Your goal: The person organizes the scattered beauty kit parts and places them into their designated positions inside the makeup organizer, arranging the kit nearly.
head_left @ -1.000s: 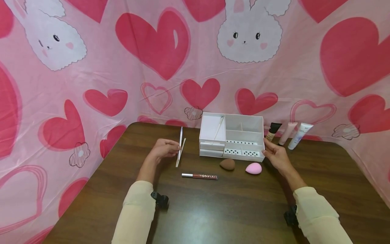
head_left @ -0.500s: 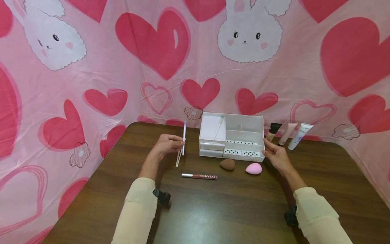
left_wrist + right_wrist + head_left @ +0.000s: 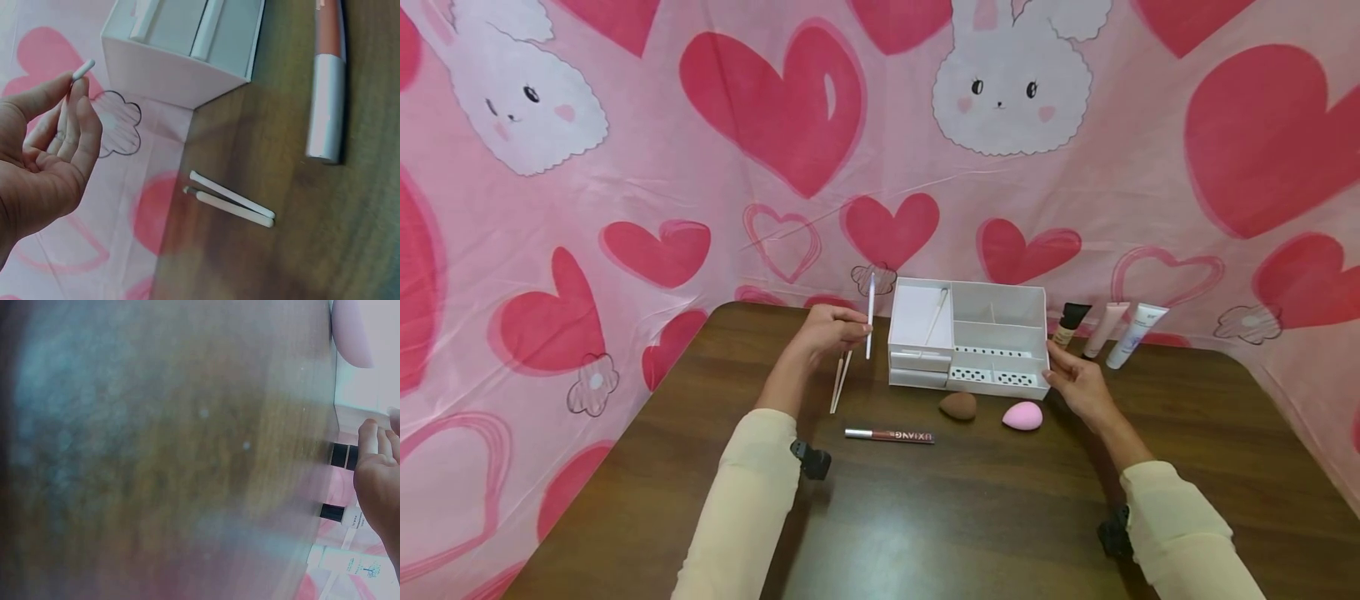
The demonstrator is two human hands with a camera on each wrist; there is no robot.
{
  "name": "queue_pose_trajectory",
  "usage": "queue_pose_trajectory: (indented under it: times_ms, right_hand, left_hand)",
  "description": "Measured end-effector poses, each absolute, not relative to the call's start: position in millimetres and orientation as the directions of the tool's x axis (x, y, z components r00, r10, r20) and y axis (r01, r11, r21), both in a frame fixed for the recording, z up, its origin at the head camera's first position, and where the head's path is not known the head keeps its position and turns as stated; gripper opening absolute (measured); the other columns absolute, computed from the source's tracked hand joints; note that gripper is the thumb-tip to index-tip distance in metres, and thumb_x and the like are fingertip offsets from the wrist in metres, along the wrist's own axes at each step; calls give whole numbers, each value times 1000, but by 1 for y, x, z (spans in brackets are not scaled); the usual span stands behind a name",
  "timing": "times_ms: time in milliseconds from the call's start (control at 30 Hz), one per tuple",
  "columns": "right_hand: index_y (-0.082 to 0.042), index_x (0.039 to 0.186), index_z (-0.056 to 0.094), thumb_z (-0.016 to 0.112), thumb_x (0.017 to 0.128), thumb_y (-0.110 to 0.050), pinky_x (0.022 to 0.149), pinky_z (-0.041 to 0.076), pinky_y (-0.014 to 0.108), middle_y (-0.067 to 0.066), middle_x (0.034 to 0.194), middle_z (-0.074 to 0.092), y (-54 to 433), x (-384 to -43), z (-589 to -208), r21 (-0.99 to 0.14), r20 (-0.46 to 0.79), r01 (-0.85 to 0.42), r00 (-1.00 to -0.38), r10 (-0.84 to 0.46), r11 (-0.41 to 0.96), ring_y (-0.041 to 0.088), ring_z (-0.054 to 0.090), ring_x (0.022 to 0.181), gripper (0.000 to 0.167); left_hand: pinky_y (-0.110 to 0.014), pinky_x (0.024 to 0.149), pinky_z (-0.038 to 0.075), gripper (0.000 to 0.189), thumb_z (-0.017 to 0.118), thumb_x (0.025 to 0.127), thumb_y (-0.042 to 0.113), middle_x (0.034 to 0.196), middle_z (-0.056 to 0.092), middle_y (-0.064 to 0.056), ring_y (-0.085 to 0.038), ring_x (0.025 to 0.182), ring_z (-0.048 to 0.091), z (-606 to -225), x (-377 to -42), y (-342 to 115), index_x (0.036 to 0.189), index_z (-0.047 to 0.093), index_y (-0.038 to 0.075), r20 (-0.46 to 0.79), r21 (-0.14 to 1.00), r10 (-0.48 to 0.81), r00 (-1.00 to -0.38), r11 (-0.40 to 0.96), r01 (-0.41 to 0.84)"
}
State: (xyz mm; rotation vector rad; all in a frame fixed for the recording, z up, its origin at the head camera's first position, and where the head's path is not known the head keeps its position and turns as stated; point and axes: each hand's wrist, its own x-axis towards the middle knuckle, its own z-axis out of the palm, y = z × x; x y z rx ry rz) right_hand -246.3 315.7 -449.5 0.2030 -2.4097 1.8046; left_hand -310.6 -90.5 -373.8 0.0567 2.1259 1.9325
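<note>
My left hand pinches a slim white pen-like stick with a pale purple tip, upright, just left of the white organizer. In the left wrist view, its white rounded end pokes out between thumb and fingertips. Two thin brushes with pale handles lie side by side on the table below that hand. My right hand rests against the organizer's right side, fingers fairly straight along the wall and thumb by the front corner. One thin brush leans in the organizer's left compartment.
A lip gloss tube lies in front of the organizer. Nearby are a brown makeup sponge and a pink makeup sponge. A black-capped tube, a pink tube and a white tube stand to the right, near the printed backdrop.
My left hand has lifted the white stick off the spot by the two brushes and carried it up and right, towards the organizer. The right hand has stayed at the organizer's side.
</note>
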Motion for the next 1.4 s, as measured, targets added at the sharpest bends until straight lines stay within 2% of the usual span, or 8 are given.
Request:
queue_pose_trajectory:
  times_ms: [200,533,667,800,933,1167,1300,1400]
  right_hand:
    - [16,150,31,53,97,11,90,44,-1,35,153,29,317,-245,-449,-944,171,-172,-985,-28,282,-23,47,111,58]
    - [15,150,30,52,98,10,89,44,-1,35,154,29,319,-245,-450,-945,168,-172,-985,-37,279,-21,47,114,57]
    - [16,150,31,52,97,11,90,44,-1,35,153,29,320,-245,-452,-944,181,-183,-983,-34,275,-21,47,114,57]
    - [17,149,31,53,96,12,90,44,-1,36,153,29,319,-246,-454,-942,187,-187,-982,-28,279,-21,47,114,57]
    - [16,149,32,52,97,11,90,44,-1,35,153,30,319,-247,-454,-941,185,-185,-982,-28,282,-19,47,116,57]
    - [16,149,31,52,96,13,90,45,0,35,153,30,318,-248,-454,-942,182,-182,-983,-27,281,-14,48,120,57]
    - [16,149,32,53,95,13,90,45,0,34,153,31,317,-248,-453,-939,186,-184,-982,-20,291,-13,48,120,57]
    - [16,149,32,53,95,12,90,45,0,34,153,31,316,-249,-453,-940,182,-180,-983,-23,289,-12,48,122,58]
  left_hand:
    - [-19,67,59,38,68,92,0,74,69,6,-9,74,68,-367,-317,-80,126,61,-15,-184,980,217,-959,119,-161]
    - [-20,65,58,40,70,90,0,72,69,4,-8,68,67,-364,-330,-61,128,63,-12,-232,972,207,-951,92,-217]
    - [-32,84,62,39,69,91,-1,75,69,2,-8,66,65,-361,-332,-52,128,63,-12,-248,968,210,-946,93,-234]
    - [-43,102,58,37,69,91,0,80,69,-2,-8,67,64,-359,-334,-45,126,65,-12,-251,965,203,-946,126,-229]
    - [-41,98,60,35,69,90,-1,79,67,-1,-8,66,63,-355,-334,-41,123,66,-12,-225,968,195,-955,160,-196]
    - [-24,72,62,30,68,89,-3,78,66,-2,-5,61,61,-348,-333,-30,117,68,-15,-183,965,204,-962,222,-137]
    - [-34,86,63,28,69,88,-2,81,66,-6,-5,61,60,-345,-333,-24,114,71,-13,-197,943,193,-961,305,-132]
    - [-36,87,63,25,70,87,-2,82,67,-8,-6,59,60,-343,-333,-22,110,73,-12,-191,922,183,-964,372,-112]
